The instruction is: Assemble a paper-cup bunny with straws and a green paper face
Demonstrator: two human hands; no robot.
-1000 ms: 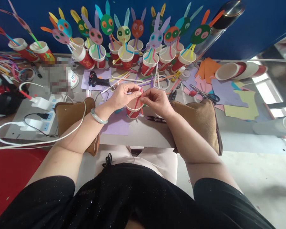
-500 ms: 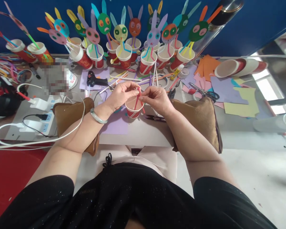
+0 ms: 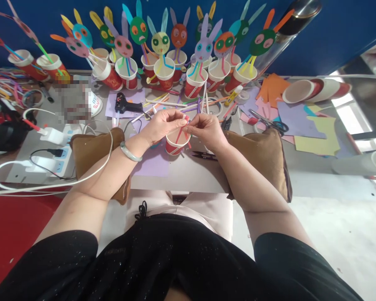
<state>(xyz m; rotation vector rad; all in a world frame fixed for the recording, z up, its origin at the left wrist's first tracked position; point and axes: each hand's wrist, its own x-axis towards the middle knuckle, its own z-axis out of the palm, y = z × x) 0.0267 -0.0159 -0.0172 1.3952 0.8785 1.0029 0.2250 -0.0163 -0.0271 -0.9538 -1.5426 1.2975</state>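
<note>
A red-and-white paper cup (image 3: pixel 173 149) stands upright at the table's near edge. Thin red straws (image 3: pixel 179 137) slant up out of its mouth, and one end hangs over the right rim. Above the cup, my left hand (image 3: pixel 163 126) pinches the top of the red straws between thumb and fingers. My right hand (image 3: pixel 209 132) is closed too, its thumb and forefinger on a red straw just beside the left fingertips. How the straws join is hidden by the fingers. Dark thread snips (image 3: pixel 203 155) lie below my right hand, and purple paper (image 3: pixel 152 164) lies under my left wrist.
Paper cups with rabbit-faced figures (image 3: pixel 164 79) line the back wall. A black glue gun (image 3: pixel 127 104) rests behind my left hand. Brown cushions (image 3: pixel 260 163) support both forearms. Scissors (image 3: pixel 269 122) and coloured paper (image 3: pixel 318 136) lie right; a power strip (image 3: pixel 64 154) with cables is left.
Both hands stay pinched over the cup, with the fingertips shifted very slightly right and down. The view has also shifted a little. The red straws remain held.
</note>
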